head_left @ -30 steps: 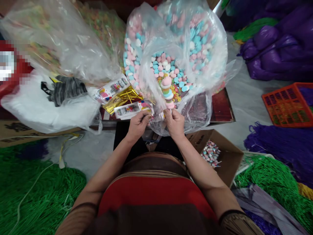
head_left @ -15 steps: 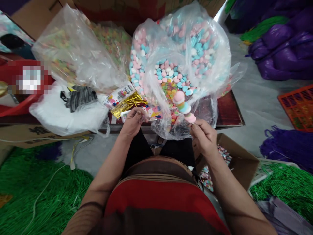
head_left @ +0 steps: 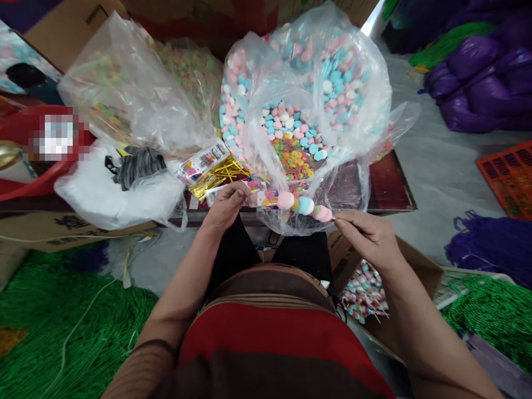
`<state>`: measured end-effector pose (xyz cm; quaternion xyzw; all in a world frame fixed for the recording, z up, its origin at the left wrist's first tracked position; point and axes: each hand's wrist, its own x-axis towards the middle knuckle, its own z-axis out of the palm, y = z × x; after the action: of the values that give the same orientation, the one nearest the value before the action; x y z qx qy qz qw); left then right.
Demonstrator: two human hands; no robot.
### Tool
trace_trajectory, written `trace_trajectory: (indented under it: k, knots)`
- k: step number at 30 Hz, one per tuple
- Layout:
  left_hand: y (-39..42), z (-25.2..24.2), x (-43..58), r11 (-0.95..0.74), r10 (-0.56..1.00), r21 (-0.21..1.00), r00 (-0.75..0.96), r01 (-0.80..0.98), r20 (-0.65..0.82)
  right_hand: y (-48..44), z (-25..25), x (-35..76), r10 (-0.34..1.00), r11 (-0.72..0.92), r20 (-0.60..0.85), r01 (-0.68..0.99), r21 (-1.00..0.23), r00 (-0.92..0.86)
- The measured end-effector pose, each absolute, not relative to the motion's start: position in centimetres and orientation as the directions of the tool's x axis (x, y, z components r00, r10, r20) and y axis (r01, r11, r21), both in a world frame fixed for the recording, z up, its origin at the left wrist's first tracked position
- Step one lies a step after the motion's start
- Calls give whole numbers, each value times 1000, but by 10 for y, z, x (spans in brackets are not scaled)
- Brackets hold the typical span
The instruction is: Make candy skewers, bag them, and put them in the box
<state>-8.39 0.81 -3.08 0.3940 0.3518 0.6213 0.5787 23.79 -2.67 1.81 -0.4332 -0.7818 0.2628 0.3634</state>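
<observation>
My right hand (head_left: 369, 235) pinches the stick end of a candy skewer (head_left: 306, 205), which carries pink, white and blue marshmallows with gummy rings between them. The skewer lies nearly level and points left. In my left hand (head_left: 226, 208) is a small printed plastic bag (head_left: 267, 198), held between thumb and fingers. The skewer's leading pink marshmallow meets the bag's right end; whether it sits inside, I cannot tell. Behind them, an open clear bag holds loose marshmallows (head_left: 286, 119) and gummy rings (head_left: 296, 160).
Gold twist ties (head_left: 220, 176) and another printed packet (head_left: 203, 160) lie on the dark red table (head_left: 388, 183). Further left are a white plastic bag (head_left: 112, 199) and a red basin (head_left: 25, 119). Below right, a cardboard box (head_left: 419, 274) holds wrapped candy skewers (head_left: 363, 291).
My right hand has moved right and slightly down, tipping the skewer from upright-leaning to nearly level. Its tip is now at the printed bag, which my left hand still holds.
</observation>
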Motion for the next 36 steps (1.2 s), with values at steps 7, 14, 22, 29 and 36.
trace_trajectory:
  k: [7, 14, 22, 29, 36]
  knots:
    - [10, -31, -96, -72, 987, 960, 117, -271, 107, -16, 14, 251, 890, 422, 266, 450, -787, -369]
    - [11, -33, -99, -13, 990, 963, 130, -270, 50, -23, 7, 254, 970, 161, 58, 449, -879, -235]
    - [11, -33, -94, -8, 995, 928, 91, -372, 45, -29, 7, 250, 974, 197, 112, 487, -851, -199]
    - [12, -34, -97, -25, 997, 955, 62, -296, 46, -33, 7, 246, 980, 172, 107, 442, -880, -168]
    - [11, -33, -89, -11, 999, 929, 24, -370, 22, -37, -2, 244, 992, 119, 92, 405, -907, -86]
